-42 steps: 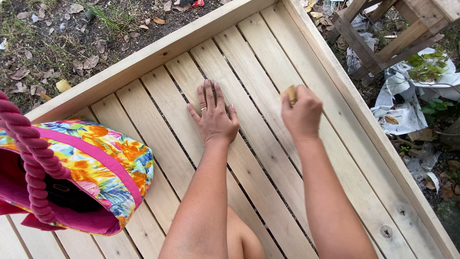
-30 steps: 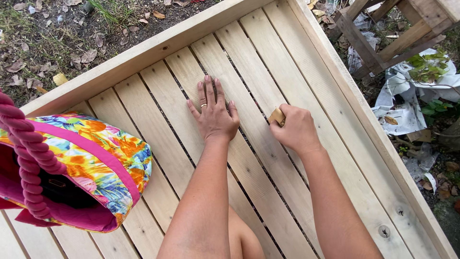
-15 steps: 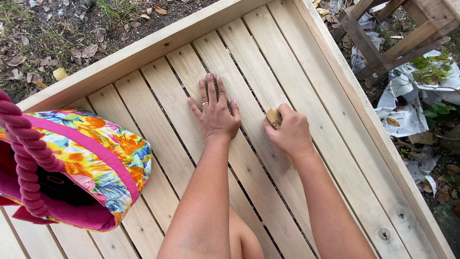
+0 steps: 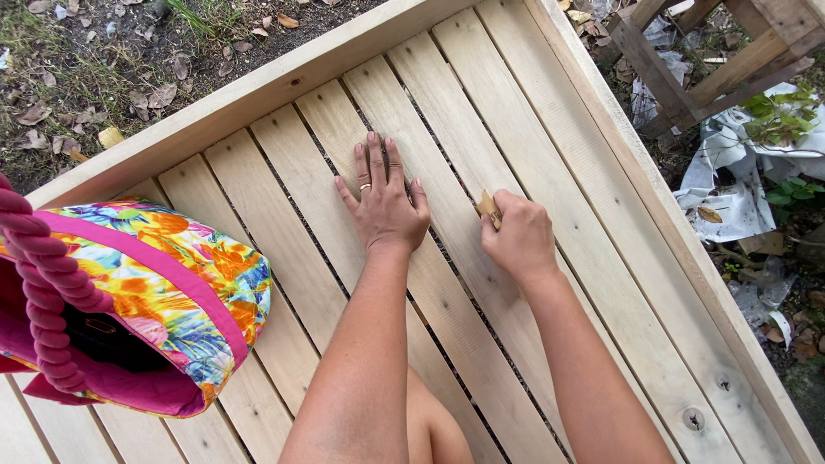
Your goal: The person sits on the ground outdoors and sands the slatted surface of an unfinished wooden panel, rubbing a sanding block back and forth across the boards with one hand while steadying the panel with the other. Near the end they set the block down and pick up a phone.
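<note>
**2 hands on the slats: sanding stroke drawn back toward the body**

1. Right hand (image 4: 516, 241): I see it closed in a fist around a small folded piece of tan sandpaper (image 4: 488, 208), of which only the front edge shows past the knuckles. The paper is pressed onto a pale slat (image 4: 464, 155) of the wooden platform (image 4: 284, 82).

2. Change over the last 1.4 seconds: the right hand has travelled down the slat, from a position further up and nearer the raised right edge board (image 4: 653, 215) to a position just beside the left hand. I judge this to be the return half of a sanding stroke running along the grain, so the rubbing is in progress, not finished.

3. Left hand (image 4: 384, 202): it lies open and flat, palm down, fingers spread, with a ring on 1 finger. It has not shifted across the 4 pictures; I read it as a brace only. It holds nothing.

4. Surroundings: a flower-print bag (image 4: 163, 283) with pink trim and a thick rope handle (image 4: 47, 283) stands on the slats to the left, well apart from both hands. Leaf litter (image 4: 94, 77) lies beyond the far board.
</note>
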{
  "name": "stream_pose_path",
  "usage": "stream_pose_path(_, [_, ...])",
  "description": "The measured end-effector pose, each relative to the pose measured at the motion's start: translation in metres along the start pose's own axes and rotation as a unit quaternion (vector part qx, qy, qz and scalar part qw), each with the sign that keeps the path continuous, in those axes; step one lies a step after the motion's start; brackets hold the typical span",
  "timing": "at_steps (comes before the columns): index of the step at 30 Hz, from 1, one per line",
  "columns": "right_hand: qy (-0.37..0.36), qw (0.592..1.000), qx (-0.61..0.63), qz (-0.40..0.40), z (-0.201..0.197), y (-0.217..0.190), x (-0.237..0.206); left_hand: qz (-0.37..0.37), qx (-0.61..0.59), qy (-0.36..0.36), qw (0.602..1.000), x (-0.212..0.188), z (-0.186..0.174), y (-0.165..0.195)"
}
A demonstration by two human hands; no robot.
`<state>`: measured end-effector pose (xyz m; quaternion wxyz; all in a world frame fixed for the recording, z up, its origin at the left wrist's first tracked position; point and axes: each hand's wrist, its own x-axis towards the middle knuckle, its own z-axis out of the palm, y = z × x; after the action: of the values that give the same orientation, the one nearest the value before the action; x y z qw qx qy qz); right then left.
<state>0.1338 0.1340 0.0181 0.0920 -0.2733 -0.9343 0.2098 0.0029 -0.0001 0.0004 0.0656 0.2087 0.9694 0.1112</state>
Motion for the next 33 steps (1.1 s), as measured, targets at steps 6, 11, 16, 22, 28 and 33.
stream_pose_path(6, [0.022, 0.999, 0.012, -0.035, 0.003, -0.004, 0.011, 0.001, -0.007, 0.006, 1.0, 0.0, 0.0, 0.0])
stream_pose_path(11, [-0.01, 1.0, 0.002, -0.01, -0.003, -0.001, 0.002, 0.0, -0.015, -0.006, 1.0, -0.001, -0.002, 0.0])
stream_pose_path(16, [-0.031, 0.999, -0.006, 0.01, 0.0, -0.002, 0.007, -0.004, -0.002, -0.014, 1.0, 0.0, -0.004, 0.001])
stream_pose_path(22, [-0.019, 1.0, -0.008, -0.013, -0.001, 0.0, 0.004, -0.001, -0.008, -0.009, 1.0, 0.002, -0.004, 0.001])
stream_pose_path(28, [0.001, 1.0, 0.005, -0.026, 0.001, -0.005, 0.013, -0.001, -0.01, -0.008, 1.0, 0.0, -0.004, 0.0])
stream_pose_path(33, [-0.041, 0.999, -0.022, -0.006, -0.003, -0.002, 0.007, 0.001, -0.017, -0.009, 1.0, 0.001, -0.004, 0.0])
